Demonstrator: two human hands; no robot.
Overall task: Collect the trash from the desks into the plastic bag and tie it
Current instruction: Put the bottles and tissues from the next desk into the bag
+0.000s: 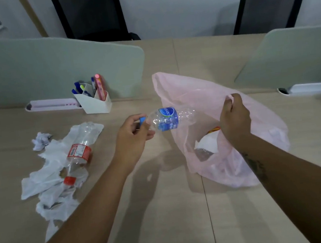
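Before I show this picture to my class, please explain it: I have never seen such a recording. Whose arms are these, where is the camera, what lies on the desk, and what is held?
No machine here: one person wears a wide-angle camera on the head, so you look down at their own bare arms. The left hand grips a crushed blue-labelled bottle by its capped neck, pointing it toward the pink plastic bag. The right hand pinches the bag's rim and holds it open; some trash shows inside. On the desk, to the left, lie crumpled white paper and a red-labelled bottle. Behind them stands a white pen holder.
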